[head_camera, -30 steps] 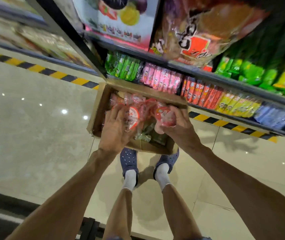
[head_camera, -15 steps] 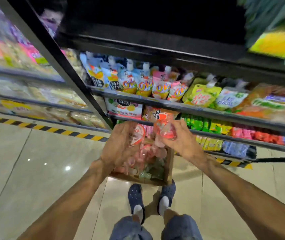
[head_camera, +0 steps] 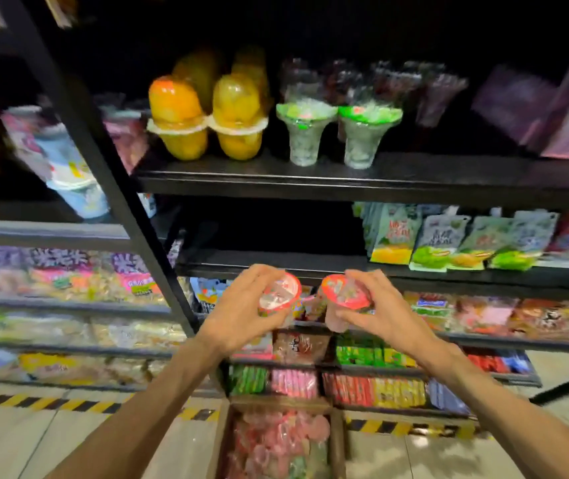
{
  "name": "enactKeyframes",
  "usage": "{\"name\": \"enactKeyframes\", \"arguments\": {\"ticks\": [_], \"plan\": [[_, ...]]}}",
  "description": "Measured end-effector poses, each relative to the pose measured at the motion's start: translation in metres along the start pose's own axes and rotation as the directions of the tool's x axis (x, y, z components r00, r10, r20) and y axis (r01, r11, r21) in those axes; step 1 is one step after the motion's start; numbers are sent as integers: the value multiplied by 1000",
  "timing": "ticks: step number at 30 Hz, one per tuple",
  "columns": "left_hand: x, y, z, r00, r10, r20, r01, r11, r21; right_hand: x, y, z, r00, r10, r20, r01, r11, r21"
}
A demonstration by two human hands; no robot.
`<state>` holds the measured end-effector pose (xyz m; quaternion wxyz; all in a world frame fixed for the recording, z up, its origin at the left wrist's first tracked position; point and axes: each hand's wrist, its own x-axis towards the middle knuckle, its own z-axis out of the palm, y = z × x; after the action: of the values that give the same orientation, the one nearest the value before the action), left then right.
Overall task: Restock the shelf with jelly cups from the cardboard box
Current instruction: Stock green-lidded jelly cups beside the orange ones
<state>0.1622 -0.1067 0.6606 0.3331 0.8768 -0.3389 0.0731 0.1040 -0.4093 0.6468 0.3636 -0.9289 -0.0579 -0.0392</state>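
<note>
Jelly cups, two in hand: the left hand (head_camera: 241,311) grips one red-lidded cup (head_camera: 279,294), fingers curled round its side, lid tilted toward the camera. The right hand (head_camera: 376,311) grips a second red-lidded cup (head_camera: 343,299), thumb under, fingers over the top, also tilted. The two cups sit near each other but apart, held in front of the edge of a middle shelf (head_camera: 276,264).

Both forearms reach up and forward from the lower corners, wrists slightly bent inward, hands at about the same height.

The cardboard box (head_camera: 336,444) sits on the floor directly below the hands, open, holding more pink and red cups (head_camera: 276,440); the contents are blurred.

On the upper shelf (head_camera: 310,183) stand two orange-yellow jelly containers (head_camera: 207,119) and, just beside them to the right, two green-lidded clear cups (head_camera: 335,133); darker cups behind are hard to make out. The middle shelf is dark on its left part; green and yellow pouches (head_camera: 449,240) stand on its right part. Lower shelves carry rows of small packets (head_camera: 345,388). A black upright post (head_camera: 110,188) runs diagonally left of the hands. Yellow-black tape (head_camera: 51,404) marks the floor.
</note>
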Motion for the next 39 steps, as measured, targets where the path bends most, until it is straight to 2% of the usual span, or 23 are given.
{"name": "enactKeyframes", "arguments": {"ticks": [5, 10, 17, 25, 32, 39], "plan": [[50, 47, -38, 983, 176, -59, -174, 984, 33, 11, -29, -72, 993, -79, -93, 76, 997, -27], [87, 103, -70, 954, 290, -78, -290, 957, 20, 11, -51, -134, 968, -154, -198, 150, 988, -33], [134, 170, -90, 914, 380, -144, -383, 924, 11, -2, -62, -207, 927, -224, -299, 214, 975, -66], [184, 222, -68, 899, 344, -272, -343, 938, 54, 1, -45, -275, 885, -207, -418, 201, 978, -59], [220, 231, -14, 919, 288, -269, -256, 955, 149, 16, -14, -289, 886, -126, -446, 109, 992, -65], [253, 227, 15, 929, 209, -307, -146, 965, 217, 31, 2, -293, 875, -87, -477, 104, 994, 10]]}}
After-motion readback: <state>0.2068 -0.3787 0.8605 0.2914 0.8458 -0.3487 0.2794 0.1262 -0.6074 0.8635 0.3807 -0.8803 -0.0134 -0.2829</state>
